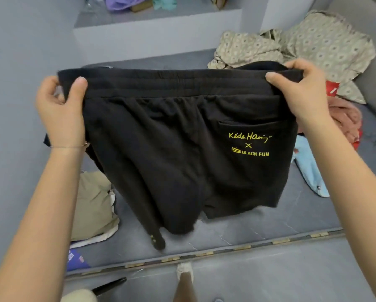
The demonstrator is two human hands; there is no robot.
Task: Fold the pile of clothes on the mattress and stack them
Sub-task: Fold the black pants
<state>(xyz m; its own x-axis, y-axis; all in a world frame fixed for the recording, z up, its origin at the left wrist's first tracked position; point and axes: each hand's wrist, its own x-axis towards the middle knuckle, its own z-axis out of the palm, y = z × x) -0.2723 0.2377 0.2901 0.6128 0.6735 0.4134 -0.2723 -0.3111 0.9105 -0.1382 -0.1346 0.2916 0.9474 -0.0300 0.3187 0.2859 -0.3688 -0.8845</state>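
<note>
1. Mattress [237,234]: grey, and carries every garment. A bare patch lies in the near centre under the item in hand, judged to be the folding space.
2. Black shorts [171,153]: held in the air over the middle of the mattress, pocket print [250,144] facing the person and the legs hanging. Judged to be held up so the cloth falls straight before it is laid down.
3. Unfolded pile, far right: a patterned beige garment [313,46] with pink [344,118] and light-blue [309,171] pieces nearer. Not yet folded.
4. Folded stack [93,205], near left: khaki on top, and the likely destination.
5. Left hand [60,110] and right hand [302,94]: each grasps one end of the waistband [178,83]. The thumbs are on the near side and the fingers [291,64] are curled over it, stretching it taut.
</note>
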